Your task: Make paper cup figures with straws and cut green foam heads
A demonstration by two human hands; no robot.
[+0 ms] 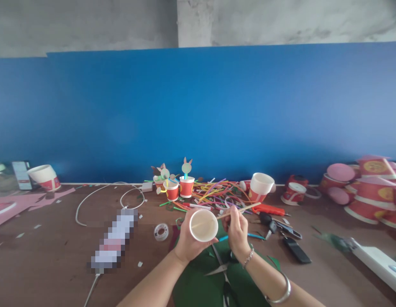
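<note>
My left hand (185,238) is wrapped round a white-lined paper cup (203,226), its mouth tilted up toward me. In the fingers of my right hand (238,230) is a thin wooden stick (251,206), slanting up to the right. The stick's left end meets the cup's side; a faint line shows inside the cup, but I cannot tell whether the stick pierces it. Green paper (198,281) lies under both forearms, with scissors (219,270) on it. A blue pipe cleaner or straw (256,236) is near my right wrist.
Behind the hands is a pile of coloured pipe cleaners (214,192) beside red paper cups with animal heads (187,187). A tape roll (161,232) and a cabled phone (113,241) lie left. Keys (270,226), an orange-handled tool (271,209) and a white glue gun (377,264) lie right.
</note>
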